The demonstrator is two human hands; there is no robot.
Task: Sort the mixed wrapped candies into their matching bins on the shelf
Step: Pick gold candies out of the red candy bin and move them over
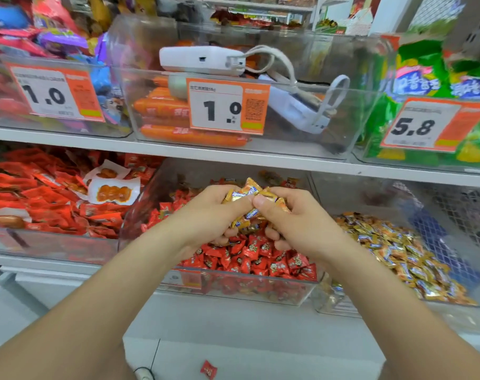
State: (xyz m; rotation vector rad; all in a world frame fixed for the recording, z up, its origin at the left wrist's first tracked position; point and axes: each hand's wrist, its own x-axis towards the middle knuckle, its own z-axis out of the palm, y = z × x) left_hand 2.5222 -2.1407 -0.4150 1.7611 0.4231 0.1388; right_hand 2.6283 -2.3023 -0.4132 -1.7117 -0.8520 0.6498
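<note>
Several gold-wrapped candies [250, 204] (fingers hide the exact count) sit bunched between both hands, left hand [206, 215] and right hand [296, 218] curled round them above the red-candy bin [233, 286]. Likely light, crinkly, slippery: cup them, or pinch a twisted end. Their gold-candy bin [332, 297] seems just to the right.

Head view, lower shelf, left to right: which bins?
Bin of red-orange packets → bin of red candies → bin of gold candies. Left hand and right hand hold a handful of gold candies over the middle one.
</note>
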